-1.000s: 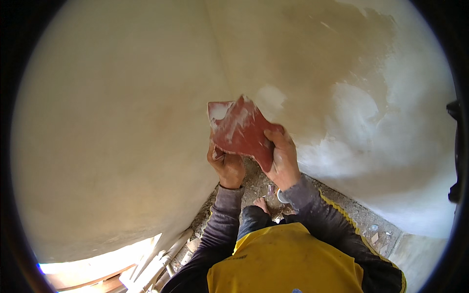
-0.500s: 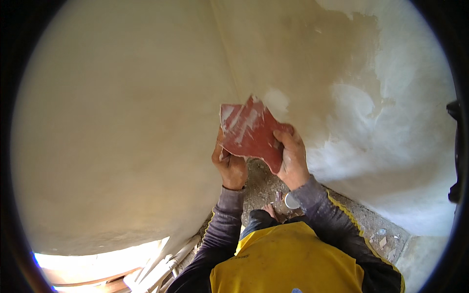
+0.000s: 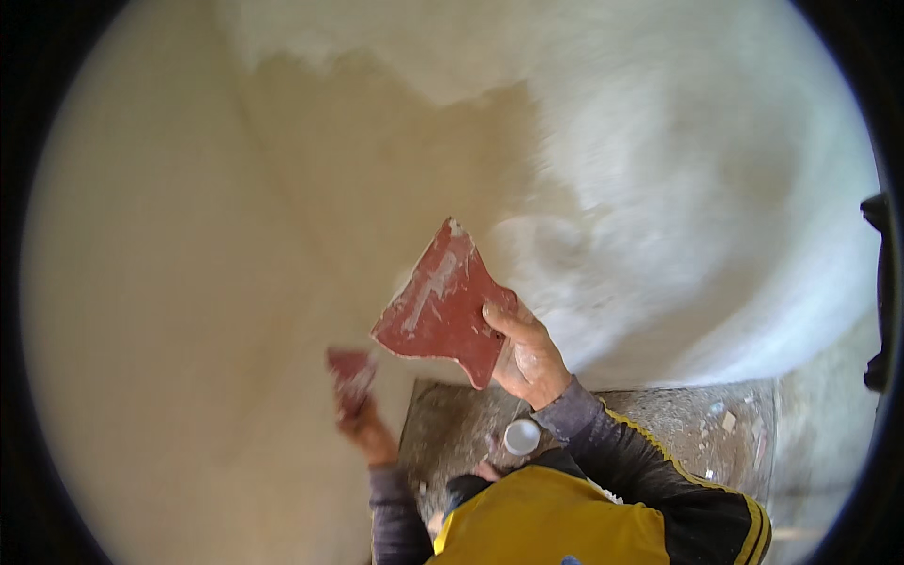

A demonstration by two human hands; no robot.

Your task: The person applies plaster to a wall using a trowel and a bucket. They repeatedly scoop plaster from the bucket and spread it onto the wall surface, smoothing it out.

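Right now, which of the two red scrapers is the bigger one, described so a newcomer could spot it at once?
Start at the plastered wall that fills the view, then drop to the right hand near the middle. It grips the large red scraper, a flared blade smeared with white plaster. The small red scraper in the left hand sits lower and looks blurred.

Two walls are meeting in a corner here. The left wall (image 3: 141,282) is showing a smooth, even beige coat and is catching soft, warm light. The right wall (image 3: 678,188) is wearing patchy white filler, brighter and rougher, with a ragged edge where the white is giving way to beige near the top. Below, a strip of speckled grey floor (image 3: 659,424) is running along the foot of the right wall, dotted with pale splashes.
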